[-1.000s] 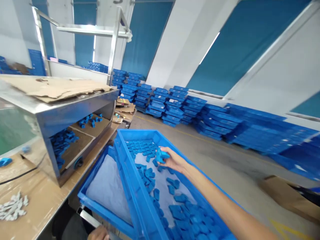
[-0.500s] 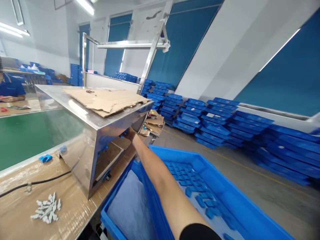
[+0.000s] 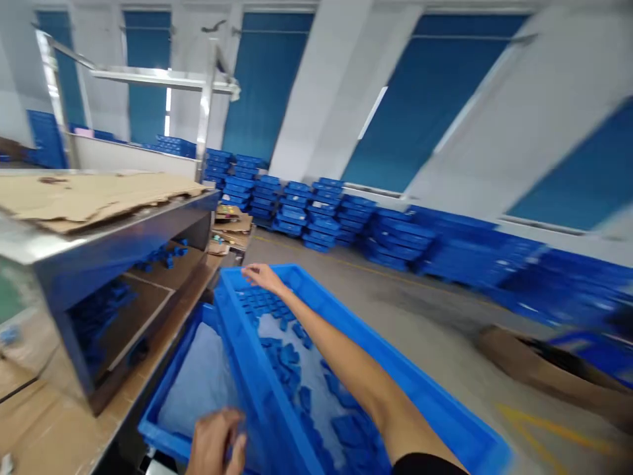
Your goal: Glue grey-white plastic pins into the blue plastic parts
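Fingers of right hand [image 3: 267,279] loosely open near rows of chunky blue parts [image 3: 287,359]; left hand's [image 3: 217,441] grip unclear.

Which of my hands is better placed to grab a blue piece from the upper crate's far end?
Probably your right hand: it's at that end of the upper crate, close to the blue pieces. Your left hand is nearer you, by the lower crate.
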Motion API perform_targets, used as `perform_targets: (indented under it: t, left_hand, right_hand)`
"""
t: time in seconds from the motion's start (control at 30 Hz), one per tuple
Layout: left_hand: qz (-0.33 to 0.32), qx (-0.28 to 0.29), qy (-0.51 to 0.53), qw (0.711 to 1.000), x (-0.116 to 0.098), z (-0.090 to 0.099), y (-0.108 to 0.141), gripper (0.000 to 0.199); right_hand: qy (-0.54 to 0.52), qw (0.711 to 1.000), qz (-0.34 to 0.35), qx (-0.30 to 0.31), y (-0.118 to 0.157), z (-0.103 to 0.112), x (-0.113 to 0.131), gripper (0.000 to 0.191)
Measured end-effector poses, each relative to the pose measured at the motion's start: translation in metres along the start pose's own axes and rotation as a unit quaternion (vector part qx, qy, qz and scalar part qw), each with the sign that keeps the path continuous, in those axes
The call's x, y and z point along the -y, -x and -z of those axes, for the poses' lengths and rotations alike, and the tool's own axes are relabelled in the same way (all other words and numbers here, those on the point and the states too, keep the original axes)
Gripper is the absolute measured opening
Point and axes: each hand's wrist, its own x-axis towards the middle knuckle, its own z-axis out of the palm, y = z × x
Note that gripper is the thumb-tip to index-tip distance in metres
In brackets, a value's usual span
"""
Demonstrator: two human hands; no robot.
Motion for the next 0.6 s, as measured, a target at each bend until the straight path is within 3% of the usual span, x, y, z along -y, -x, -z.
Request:
perform_targets:
  t: [0.1, 0.17, 0.27, 0.4, 0.5, 0.6]
  left_hand:
    - [-0.093, -0.019, 0.011, 0.995, -0.037, -0.002, -0.073, 0.024]
    - [-0.079, 0.083, -0.079, 0.990, -0.061, -0.009, -0.121, 0.027]
    - [-0.045, 0.250, -0.199, 0.946, -0.078, -0.037, -0.178, 0.048]
    - [0.028, 0.407, -0.259, 0.876, -0.070, -0.091, -0.226, 0.116]
    - [0.079, 0.492, -0.276, 0.822, -0.060, -0.117, -0.241, 0.134]
    - [0.096, 0.536, -0.284, 0.790, -0.055, -0.127, -0.241, 0.147]
  right_hand:
    - [0.129, 0.991, -0.025, 0.021, 0.086, 0.055, -0.045, 0.030]
    - [0.198, 0.977, -0.056, 0.051, 0.135, 0.077, -0.070, 0.044]
    - [0.280, 0.952, -0.093, 0.076, 0.185, 0.102, -0.101, 0.057]
    - [0.354, 0.927, -0.121, 0.032, 0.212, 0.133, -0.124, 0.065]
    - [0.373, 0.913, -0.161, 0.039, 0.218, 0.144, -0.131, 0.067]
    - [0.363, 0.907, -0.189, 0.101, 0.223, 0.135, -0.133, 0.079]
